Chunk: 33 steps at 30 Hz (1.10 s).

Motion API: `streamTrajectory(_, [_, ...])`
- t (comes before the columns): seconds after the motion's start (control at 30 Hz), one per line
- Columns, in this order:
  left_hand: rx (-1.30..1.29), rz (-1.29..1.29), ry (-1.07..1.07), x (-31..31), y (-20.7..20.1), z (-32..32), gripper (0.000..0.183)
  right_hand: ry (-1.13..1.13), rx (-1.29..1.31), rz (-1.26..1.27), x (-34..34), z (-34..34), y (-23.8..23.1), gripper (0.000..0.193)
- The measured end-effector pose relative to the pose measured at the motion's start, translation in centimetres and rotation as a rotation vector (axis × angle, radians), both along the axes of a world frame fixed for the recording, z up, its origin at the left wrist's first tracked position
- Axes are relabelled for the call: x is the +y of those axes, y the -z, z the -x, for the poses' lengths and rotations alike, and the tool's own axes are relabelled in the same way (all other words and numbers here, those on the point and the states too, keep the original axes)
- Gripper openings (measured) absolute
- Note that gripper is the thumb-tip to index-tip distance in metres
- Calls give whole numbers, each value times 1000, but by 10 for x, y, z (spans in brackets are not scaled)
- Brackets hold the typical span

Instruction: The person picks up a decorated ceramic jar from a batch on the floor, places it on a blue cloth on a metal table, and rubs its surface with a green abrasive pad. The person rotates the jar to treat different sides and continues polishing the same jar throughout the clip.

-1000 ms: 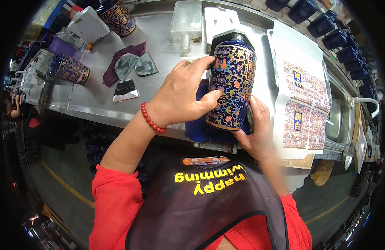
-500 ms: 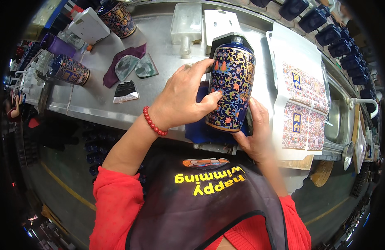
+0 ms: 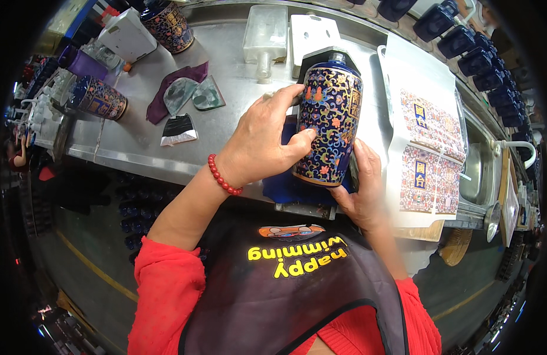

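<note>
A dark blue bottle [image 3: 332, 121] with a colourful floral pattern and gold rim lines leans away from me, its clear neck at the far end. My left hand [image 3: 256, 142] lies along its left side, the thumb pressed on the patterned front and the fingers reaching round the far left edge. My right hand [image 3: 365, 186] grips the lower right side and base, its thumb under the bottom edge. A dark angular support [image 3: 321, 54] shows behind the bottle's neck. On my left wrist is a red bead bracelet [image 3: 221, 176].
Patterned decal sheets [image 3: 420, 124] lie to the right, before a sink [image 3: 477, 168]. On the metal table [image 3: 226, 41], left, are a purple cloth [image 3: 161, 106], greenish pads [image 3: 208, 94] and a black-and-silver scraper [image 3: 179, 131]. Decorated bottles [image 3: 167, 26] stand farther left; blue bottles [image 3: 436, 22] line the back right.
Both hands and the held bottle look nearly still. The blue bottles at the back right have shifted along their row.
</note>
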<state>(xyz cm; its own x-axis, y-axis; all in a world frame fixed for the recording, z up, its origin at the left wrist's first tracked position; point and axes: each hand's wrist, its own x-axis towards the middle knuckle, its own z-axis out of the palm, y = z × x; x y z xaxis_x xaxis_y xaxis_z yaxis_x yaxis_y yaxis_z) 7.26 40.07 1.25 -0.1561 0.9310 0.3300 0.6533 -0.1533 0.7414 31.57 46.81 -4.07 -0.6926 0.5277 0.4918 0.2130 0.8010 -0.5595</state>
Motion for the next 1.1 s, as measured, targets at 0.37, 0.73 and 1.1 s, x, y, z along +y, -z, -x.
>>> streamTrajectory(0.37, [5,33,-17,1,-1,-1,63,0,-6,10,0,-1,1,83])
streamTrajectory(0.73, [-173,13,-57,-11,11,-3,58,3,9,-29,2,0,1,86])
streamTrajectory(1.1, [-590,122,19,-8,23,-3,54,-5,-5,-40,2,0,3,82])
